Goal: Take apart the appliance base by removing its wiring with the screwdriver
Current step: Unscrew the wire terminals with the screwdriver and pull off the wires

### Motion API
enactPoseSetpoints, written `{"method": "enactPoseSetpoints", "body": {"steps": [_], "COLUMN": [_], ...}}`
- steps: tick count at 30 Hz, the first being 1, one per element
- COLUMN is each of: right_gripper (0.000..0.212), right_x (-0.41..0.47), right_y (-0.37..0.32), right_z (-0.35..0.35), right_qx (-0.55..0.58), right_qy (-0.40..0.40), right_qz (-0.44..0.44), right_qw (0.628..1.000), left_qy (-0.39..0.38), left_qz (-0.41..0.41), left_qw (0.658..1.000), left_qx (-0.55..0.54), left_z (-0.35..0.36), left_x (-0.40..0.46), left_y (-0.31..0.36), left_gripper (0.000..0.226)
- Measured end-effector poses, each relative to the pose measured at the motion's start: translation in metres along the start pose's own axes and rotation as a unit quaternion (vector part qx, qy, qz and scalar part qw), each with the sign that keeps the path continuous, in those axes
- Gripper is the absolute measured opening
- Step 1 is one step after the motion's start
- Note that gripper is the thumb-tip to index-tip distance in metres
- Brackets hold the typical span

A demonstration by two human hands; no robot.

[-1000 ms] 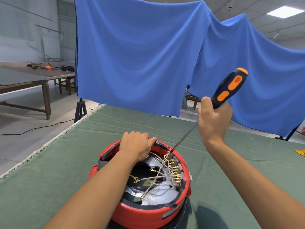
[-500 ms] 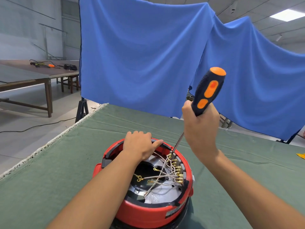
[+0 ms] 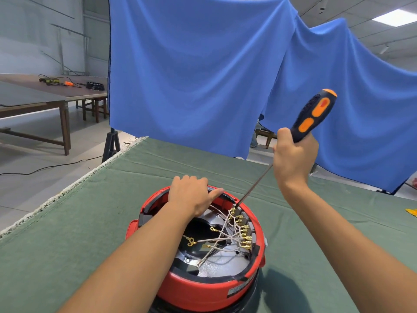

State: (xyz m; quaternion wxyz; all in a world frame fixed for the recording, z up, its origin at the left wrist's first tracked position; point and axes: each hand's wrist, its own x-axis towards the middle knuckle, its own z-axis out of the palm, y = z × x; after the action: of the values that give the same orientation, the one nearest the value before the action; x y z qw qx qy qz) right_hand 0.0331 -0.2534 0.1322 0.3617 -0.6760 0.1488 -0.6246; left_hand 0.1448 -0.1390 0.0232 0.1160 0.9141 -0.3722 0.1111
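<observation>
A round red appliance base (image 3: 209, 288) stands upside down on the green cloth, its silver inside exposed. Thin pale wires (image 3: 223, 239) with brass ring ends fan out from a row of brass terminals (image 3: 244, 233) along the right inner rim. My left hand (image 3: 191, 195) rests on the far rim and grips it. My right hand (image 3: 293, 159) is closed around the black-and-orange screwdriver (image 3: 312, 116), held up and to the right. Its long shaft slants down-left, and the tip sits at the topmost terminal (image 3: 234, 210).
The green cloth-covered table (image 3: 79, 222) ends at a frayed left edge. A blue curtain (image 3: 191, 71) hangs just behind the table. A wooden table (image 3: 52, 96) with cables stands far left. Something yellow (image 3: 411, 212) lies at the right edge.
My right hand has swung the screwdriver handle from upright back out to the right, with the tip staying at the top terminal. My left hand stays on the rim.
</observation>
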Motion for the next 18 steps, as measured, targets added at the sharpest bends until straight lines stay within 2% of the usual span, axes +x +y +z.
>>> {"method": "enactPoseSetpoints", "body": {"steps": [8, 13, 18], "right_gripper": [0.014, 0.017, 0.020], "right_x": [0.015, 0.015, 0.009], "right_y": [0.034, 0.048, 0.043], "right_z": [-0.012, -0.022, -0.027], "right_qx": [0.037, 0.046, 0.085], "right_qy": [0.077, 0.121, 0.126], "right_qz": [0.143, 0.214, 0.204], "right_qw": [0.986, 0.968, 0.967], "left_qy": [0.000, -0.035, -0.031], "left_qz": [-0.002, 0.040, 0.034], "left_qw": [1.000, 0.997, 0.997], "left_qx": [0.005, 0.054, 0.062], "left_z": [0.000, -0.005, -0.005], "left_x": [0.001, 0.000, -0.002], "left_y": [0.001, 0.000, 0.000], "left_gripper": [0.053, 0.049, 0.052]}}
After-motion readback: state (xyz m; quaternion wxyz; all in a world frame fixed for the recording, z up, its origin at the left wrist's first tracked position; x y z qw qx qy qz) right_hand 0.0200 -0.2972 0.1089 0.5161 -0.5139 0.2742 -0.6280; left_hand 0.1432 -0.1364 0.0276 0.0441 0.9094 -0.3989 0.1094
